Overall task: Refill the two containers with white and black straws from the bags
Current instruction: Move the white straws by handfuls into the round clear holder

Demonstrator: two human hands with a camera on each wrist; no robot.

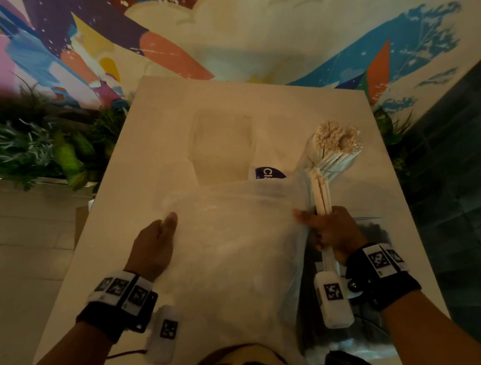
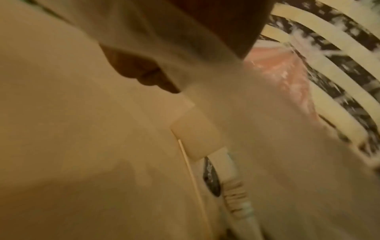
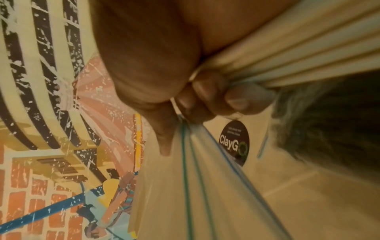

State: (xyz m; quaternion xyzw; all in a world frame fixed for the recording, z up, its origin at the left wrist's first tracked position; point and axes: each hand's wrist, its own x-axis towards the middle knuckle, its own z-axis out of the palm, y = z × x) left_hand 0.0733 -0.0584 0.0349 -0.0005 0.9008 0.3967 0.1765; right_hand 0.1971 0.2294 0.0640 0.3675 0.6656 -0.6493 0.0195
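Note:
A large clear zip bag (image 1: 232, 241) is stretched between my hands above the white table (image 1: 133, 168). My left hand (image 1: 162, 238) pinches its left edge, fingers (image 2: 141, 71) curled over the plastic. My right hand (image 1: 325, 230) grips a bundle of white straws (image 1: 320, 195) together with the bag's right edge; its fingers (image 3: 207, 97) wrap round the straws (image 3: 298, 53) and the blue zip strip. Behind, a fanned cluster of white straws (image 1: 337, 141) stands with open ends up. A pale container (image 1: 221, 143) stands at centre back. A bag of black straws (image 1: 343, 304) lies under my right wrist.
A round ClayGo sticker (image 3: 234, 142) shows on the table past the bag, partly visible in the head view as a blue label (image 1: 269, 172). Green plants (image 1: 26, 137) line the table's left side. A painted wall (image 1: 220, 32) rises just behind the far edge.

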